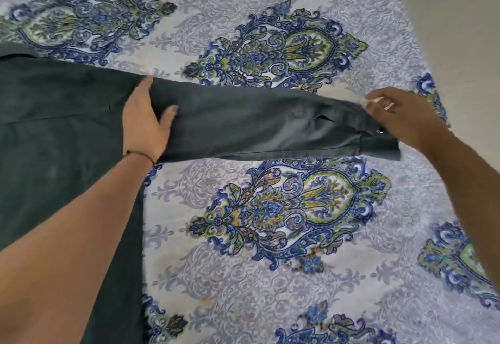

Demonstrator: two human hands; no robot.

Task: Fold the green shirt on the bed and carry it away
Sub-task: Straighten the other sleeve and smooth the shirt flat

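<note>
The dark green shirt point(59, 116) lies flat on the left of the bed, body spread out and partly cut off by the frame's left edge. One long sleeve point(257, 124) stretches out to the right across the sheet. My left hand point(144, 124) presses flat on the shoulder seam where the sleeve joins the body, fingers spread. My right hand point(397, 116), with a ring on one finger, pinches the cuff end of the sleeve near a small button.
The bed is covered by a pale sheet point(270, 276) with large blue and green paisley medallions. The bed's right edge runs diagonally at the upper right, with bare light floor point(460, 18) beyond it.
</note>
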